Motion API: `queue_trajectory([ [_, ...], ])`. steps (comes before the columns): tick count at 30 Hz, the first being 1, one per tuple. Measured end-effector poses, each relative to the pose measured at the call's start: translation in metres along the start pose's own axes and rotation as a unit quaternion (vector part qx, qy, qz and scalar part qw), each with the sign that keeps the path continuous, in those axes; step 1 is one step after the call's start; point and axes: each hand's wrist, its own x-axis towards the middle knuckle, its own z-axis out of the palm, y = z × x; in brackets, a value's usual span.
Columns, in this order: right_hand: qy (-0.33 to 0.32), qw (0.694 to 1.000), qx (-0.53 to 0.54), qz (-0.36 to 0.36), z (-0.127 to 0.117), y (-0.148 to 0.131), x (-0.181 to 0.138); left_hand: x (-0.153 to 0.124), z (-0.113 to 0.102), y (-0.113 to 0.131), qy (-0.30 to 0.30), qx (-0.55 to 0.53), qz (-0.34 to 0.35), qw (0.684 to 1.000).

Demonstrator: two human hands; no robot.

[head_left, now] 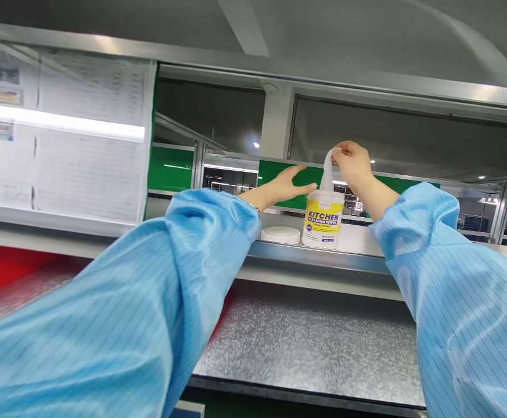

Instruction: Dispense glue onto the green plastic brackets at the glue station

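Note:
A white tub of kitchen cleaning wipes (322,223) with a yellow label stands upright on a raised shelf. Out of its top rises a white wipe (328,171), its upper end pinched in my right hand (352,165). The wipe's lower end still sits in the tub's mouth. My left hand (288,184) is at the tub's upper left, thumb and fingers spread apart, with a fingertip close to the rim; whether it touches is hard to tell. Left of the tub, a round white lid (280,234) lies flat on the shelf.
The shelf has a metal front edge (314,255). Below it is a speckled grey work surface (314,342). Papers in a clear-covered board (87,133) hang at the left. Something red (9,267) lies below the board. Green panels (172,168) and metal frames stand behind the shelf.

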Motion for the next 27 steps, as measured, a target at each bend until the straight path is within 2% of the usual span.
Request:
queue_trajectory([
  [4, -0.022, 0.998, 0.05, -0.034, -0.005, -0.013, -0.003, 0.016, 0.03, 0.022, 0.012, -0.079, 0.038, 0.996],
  [7, -0.06, 0.997, -0.027, 0.033, -0.011, -0.006, -0.006, 0.023, 0.05, 0.024, 0.066, -0.149, 0.038, 0.986],
  [9, -0.105, 0.988, -0.083, 0.08, -0.012, 0.004, -0.011, 0.025, 0.055, 0.025, 0.106, -0.191, 0.044, 0.975],
  [12, -0.186, 0.97, -0.119, 0.105, -0.004, 0.017, -0.017, 0.028, 0.051, 0.03, 0.134, -0.249, 0.059, 0.957],
  [15, -0.231, 0.952, -0.151, 0.131, 0.009, 0.021, -0.02, 0.029, 0.044, 0.037, 0.122, -0.299, 0.07, 0.944],
  [18, -0.236, 0.943, -0.177, 0.154, 0.018, 0.022, -0.02, 0.029, 0.039, 0.037, 0.104, -0.331, 0.061, 0.936],
  [20, -0.229, 0.941, -0.188, 0.164, 0.021, 0.022, -0.021, 0.03, 0.038, 0.032, 0.114, -0.345, 0.047, 0.93],
  [24, -0.21, 0.94, -0.206, 0.172, 0.023, 0.022, -0.023, 0.036, 0.037, 0.025, 0.174, -0.355, 0.012, 0.919],
  [27, -0.216, 0.94, -0.208, 0.164, 0.021, 0.023, -0.024, 0.042, 0.026, 0.022, 0.248, -0.334, -0.016, 0.909],
])
